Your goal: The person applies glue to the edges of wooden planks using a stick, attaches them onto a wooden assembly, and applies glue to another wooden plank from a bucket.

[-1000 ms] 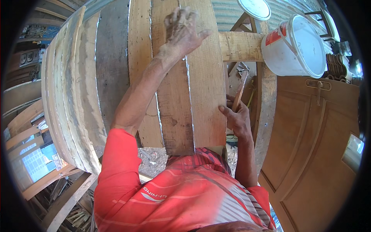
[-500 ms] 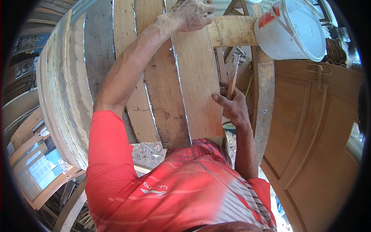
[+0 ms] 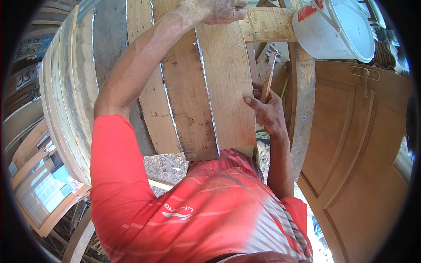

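From the camera on my head, I see both of my hands at the flat row of long brown and grey wooden planks. Thin, bumpy white lines run along the gaps between them.

My right hand is wrapped around a thin, flat brown wooden stick. The stick pokes up out of my grip, and its long way points away from me, tipping a bit to the right. My right thumb sits at the right edge of the wide light-brown plank, which is the last plank on the right side of the row.

My left hand is over the far part of that plank, up at the top of my view. Its fingers are curled in, but the top is cut off, so I can't tell if it holds anything or if it touches the wood.

So the light plank lies to the left of my right grip, and its long way goes away from me, tipping a bit left. My right hand is nearer to its close end, and my left hand is nearer to its far part. The stick is just beside its right edge.
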### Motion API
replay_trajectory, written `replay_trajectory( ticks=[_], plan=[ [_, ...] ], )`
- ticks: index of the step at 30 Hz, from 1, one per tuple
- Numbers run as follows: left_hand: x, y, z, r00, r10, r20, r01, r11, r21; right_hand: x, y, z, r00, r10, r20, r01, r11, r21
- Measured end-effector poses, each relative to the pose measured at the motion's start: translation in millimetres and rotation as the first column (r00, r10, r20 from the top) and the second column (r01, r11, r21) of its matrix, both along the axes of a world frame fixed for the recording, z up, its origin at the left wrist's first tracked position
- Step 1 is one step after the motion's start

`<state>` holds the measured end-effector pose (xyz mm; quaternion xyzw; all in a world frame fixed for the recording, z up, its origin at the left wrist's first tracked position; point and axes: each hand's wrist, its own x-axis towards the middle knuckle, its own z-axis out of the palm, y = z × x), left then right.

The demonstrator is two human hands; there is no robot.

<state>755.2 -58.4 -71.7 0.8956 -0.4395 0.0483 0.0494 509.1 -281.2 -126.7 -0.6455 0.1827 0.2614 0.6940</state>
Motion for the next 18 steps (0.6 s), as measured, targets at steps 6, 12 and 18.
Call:
replay_trajectory(
  ticks=[6,12,18],
  plan=[
    [4,52,-38,0.946,0.080,-0.313,-0.239,0.826,-0.511,-4,-7,-9,0.989,0.092,0.114,-0.072,0.984,-0.163],
    [-84,135,49,0.945,0.324,-0.035,-0.324,0.920,-0.221,-17,-40,3,0.979,0.015,0.204,0.018,0.987,-0.161],
    [-244,122,80,0.853,0.518,-0.063,-0.502,0.782,-0.369,10,-109,58,0.834,-0.312,0.455,0.452,0.859,-0.240]
  ],
)
